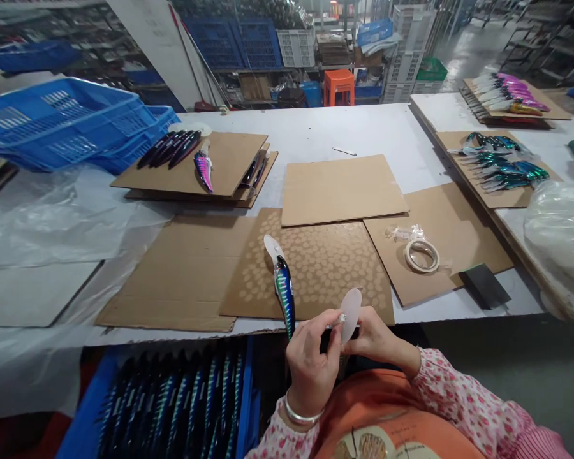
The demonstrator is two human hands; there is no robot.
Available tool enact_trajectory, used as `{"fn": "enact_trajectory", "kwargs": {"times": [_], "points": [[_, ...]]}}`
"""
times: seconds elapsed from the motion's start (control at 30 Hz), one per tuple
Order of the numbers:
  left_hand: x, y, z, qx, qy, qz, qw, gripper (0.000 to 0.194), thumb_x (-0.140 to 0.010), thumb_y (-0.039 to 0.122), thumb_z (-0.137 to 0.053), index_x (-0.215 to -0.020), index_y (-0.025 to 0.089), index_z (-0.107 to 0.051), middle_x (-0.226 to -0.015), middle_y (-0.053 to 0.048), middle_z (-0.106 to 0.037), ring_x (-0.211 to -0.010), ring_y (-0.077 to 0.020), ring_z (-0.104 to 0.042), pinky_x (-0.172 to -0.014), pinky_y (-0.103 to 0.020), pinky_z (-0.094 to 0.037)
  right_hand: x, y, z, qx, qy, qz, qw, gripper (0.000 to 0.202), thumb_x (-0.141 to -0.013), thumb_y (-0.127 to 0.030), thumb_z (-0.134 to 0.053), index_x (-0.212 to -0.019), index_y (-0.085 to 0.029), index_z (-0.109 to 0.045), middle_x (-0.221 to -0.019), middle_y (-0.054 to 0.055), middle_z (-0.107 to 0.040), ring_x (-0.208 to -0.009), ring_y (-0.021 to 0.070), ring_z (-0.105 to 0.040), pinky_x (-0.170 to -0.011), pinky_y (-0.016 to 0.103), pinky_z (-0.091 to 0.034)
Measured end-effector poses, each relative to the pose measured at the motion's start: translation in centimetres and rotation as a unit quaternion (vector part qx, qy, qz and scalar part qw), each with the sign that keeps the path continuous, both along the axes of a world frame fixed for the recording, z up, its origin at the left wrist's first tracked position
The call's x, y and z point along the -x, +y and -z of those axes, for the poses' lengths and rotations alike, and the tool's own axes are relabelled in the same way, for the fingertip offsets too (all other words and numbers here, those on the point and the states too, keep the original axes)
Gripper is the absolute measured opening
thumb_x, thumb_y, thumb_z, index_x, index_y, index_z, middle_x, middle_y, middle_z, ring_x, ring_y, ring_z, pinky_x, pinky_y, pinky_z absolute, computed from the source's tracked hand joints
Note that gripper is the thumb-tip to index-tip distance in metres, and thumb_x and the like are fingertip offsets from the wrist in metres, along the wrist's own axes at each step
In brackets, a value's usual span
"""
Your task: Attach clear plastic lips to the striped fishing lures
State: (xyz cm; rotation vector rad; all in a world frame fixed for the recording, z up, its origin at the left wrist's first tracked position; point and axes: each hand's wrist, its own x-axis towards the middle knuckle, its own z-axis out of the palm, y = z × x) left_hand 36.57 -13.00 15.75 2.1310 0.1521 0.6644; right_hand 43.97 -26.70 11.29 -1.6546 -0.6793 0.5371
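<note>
In front of my body, my left hand (313,357) is closed, thumb and fingers pinching at the base of a frosted oval diving lip (351,312) of a fishing lure. My right hand (375,338) grips the same piece from the other side, its fingers partly behind the lip. The lure's body is mostly hidden by my hands. Just left of them, a blue-green striped fishing lure (284,287) lies on a spotted cardboard sheet (325,261), clear lip pointing away from me and tail near my left hand.
A blue crate (83,414) packed with striped lures sits below the table edge at left. Stacked cardboard (229,153) bears purple lures. At right are a tape roll (406,256), a dark block (484,287) and cardboard with teal lures (504,166). Blue baskets (62,121) stand at far left.
</note>
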Motion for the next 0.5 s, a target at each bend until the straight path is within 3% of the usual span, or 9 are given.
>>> {"fn": "enact_trajectory", "kwargs": {"times": [0.1, 0.2, 0.37, 0.5], "points": [[-0.1, 0.5, -0.2, -0.051, -0.02, 0.048, 0.997, 0.034, -0.08, 0.007, -0.065, -0.108, 0.027, -0.065, -0.095, -0.003, -0.077, -0.084, -0.0188, -0.072, -0.079, -0.029, -0.054, -0.1, 0.0, 0.1, 0.011, -0.01, -0.009, 1.0, 0.025, -0.071, -0.036, -0.079, -0.069, -0.015, -0.065, -0.065, -0.003, -0.06, -0.06, 0.012, -0.052, -0.054, 0.02, -0.039], [-0.3, 1.3, -0.7, -0.03, 0.026, 0.104, 0.994, 0.028, -0.082, 0.01, -0.063, -0.106, 0.025, -0.064, -0.092, -0.002, -0.075, -0.082, -0.0171, -0.07, -0.077, -0.027, -0.053, -0.1, -0.1, -0.1, 0.01, -0.017, -0.027, 0.999, 0.027, -0.073, -0.038, -0.078, -0.067, -0.015, -0.065, -0.066, -0.003, -0.058, -0.06, 0.0114, -0.051, -0.054, 0.02, -0.038], [-0.6, 2.6, -1.5, 0.128, 0.154, 0.163, 0.966, 0.016, -0.087, 0.02, -0.062, -0.102, 0.023, -0.062, -0.093, -0.003, -0.072, -0.085, -0.0166, -0.067, -0.079, -0.027, -0.053, -0.4, -0.4, -0.3, -0.019, 0.006, -0.082, 0.996, 0.037, -0.074, -0.052, -0.077, -0.084, -0.017, -0.069, -0.077, -0.001, -0.063, -0.07, 0.0151, -0.057, -0.062, 0.023, -0.045], [-0.6, 3.0, -1.3, 0.285, 0.21, 0.176, 0.918, 0.024, -0.083, 0.023, -0.068, -0.105, 0.021, -0.059, -0.092, -0.004, -0.07, -0.085, -0.0168, -0.067, -0.078, -0.027, -0.053, -0.5, -0.5, -0.2, -0.024, -0.024, -0.102, 0.994, 0.046, -0.074, -0.062, -0.073, -0.076, -0.017, -0.064, -0.075, -0.001, -0.059, -0.07, 0.0148, -0.054, -0.062, 0.024, -0.042]]}}
